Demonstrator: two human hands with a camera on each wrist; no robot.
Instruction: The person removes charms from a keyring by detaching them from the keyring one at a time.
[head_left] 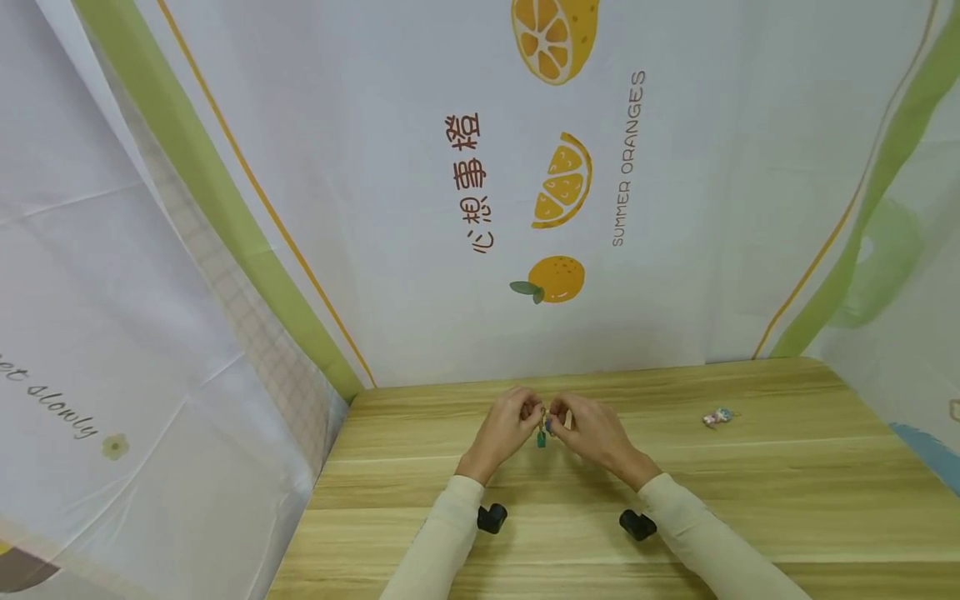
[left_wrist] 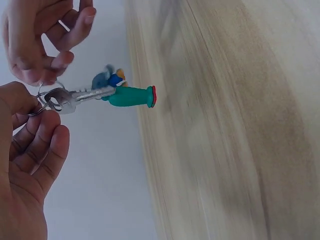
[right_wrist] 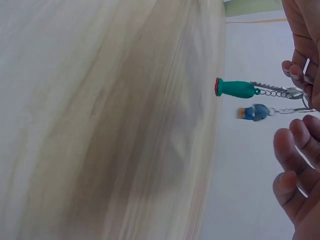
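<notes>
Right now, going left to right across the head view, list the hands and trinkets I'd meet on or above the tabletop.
Left hand → green keychain charm → right hand → small pink-and-blue trinket.

A makeshift booth: printed cloths (head_left: 405,208) surround a wood-grain table (head_left: 825,500).

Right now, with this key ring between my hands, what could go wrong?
The ring looks thin, and the left hand pinches it only by the fingertips, so it might slip and drop the key onto the table. The green charm and blue charm hang close together, so their chains could tangle. The right hand has its fingertips right at the ring, so they might get nipped.
</notes>
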